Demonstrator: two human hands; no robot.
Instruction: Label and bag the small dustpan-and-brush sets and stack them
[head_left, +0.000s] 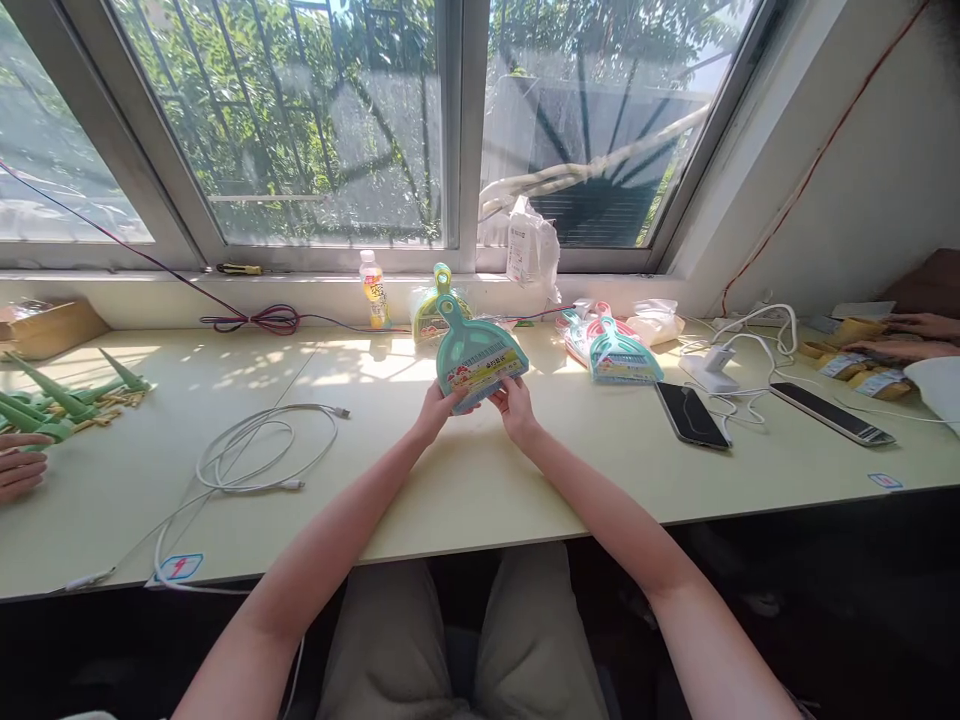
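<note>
A packaged teal dustpan set (474,346) with a printed label band is held up over the table in front of me, its handle loop pointing up. My left hand (436,408) grips its lower left corner, and my right hand (514,404) grips the lower right edge. Just behind it, partly hidden, a yellow-green dustpan set (429,318) stands near the window sill. Off to the right lies a teal dustpan set (624,362), with a pink one (579,342) partly covered beside it.
A white cable (225,470) lies coiled on the left. Toward the right are a black phone (691,415), a white charger (712,368) and a second phone (831,413). A drink bottle (373,292) stands by the sill. Other people's hands (21,467) show at both sides.
</note>
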